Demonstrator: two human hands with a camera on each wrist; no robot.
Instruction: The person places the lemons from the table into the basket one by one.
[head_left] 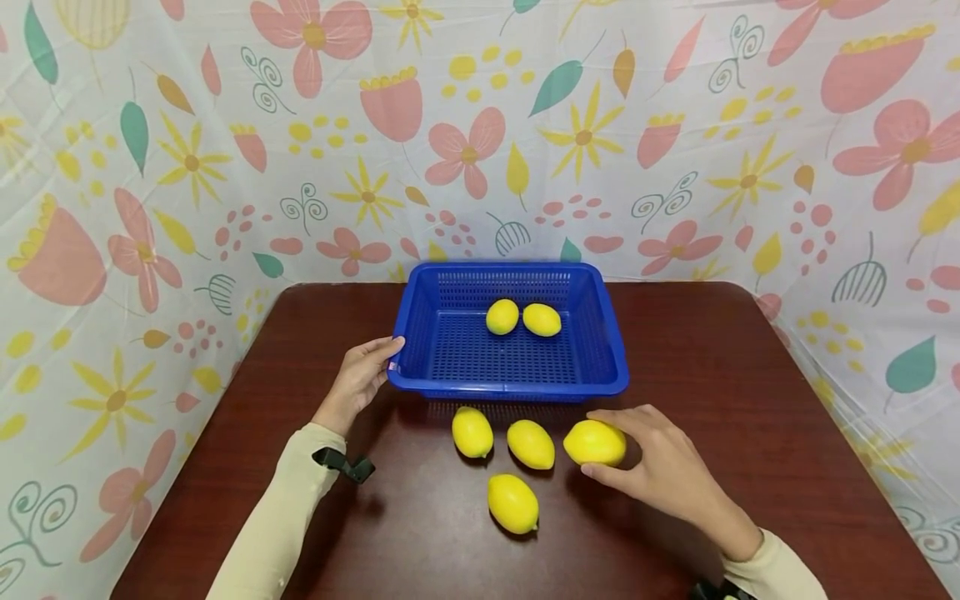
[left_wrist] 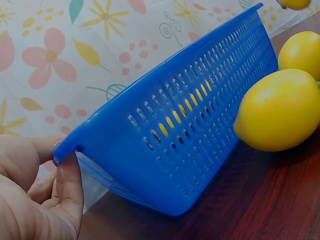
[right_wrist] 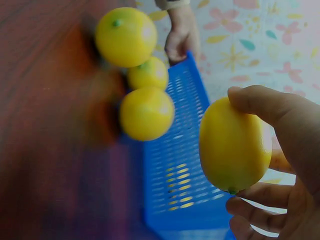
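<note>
My left hand [head_left: 363, 379] pinches the left front corner of the rim of a blue plastic basket [head_left: 510, 388]; the left wrist view shows thumb and fingers on that rim. Inside the basket lie two lemons, one lemon [head_left: 502, 317] beside another lemon [head_left: 542, 320]. My right hand [head_left: 667, 462] grips a lemon [right_wrist: 235, 145] between thumb and fingers, close to the basket's right front. Left of it on the table are a lemon [head_left: 472, 432], a second lemon [head_left: 531, 444] and, nearer me, a third lemon [head_left: 513, 503].
A dark reddish-brown wooden table [head_left: 697, 350] carries everything. Behind it and along both sides hangs a white cloth [head_left: 465, 75] printed with flowers and leaves. The basket stands near the table's back edge. Black straps [head_left: 343, 463] go round the wrists.
</note>
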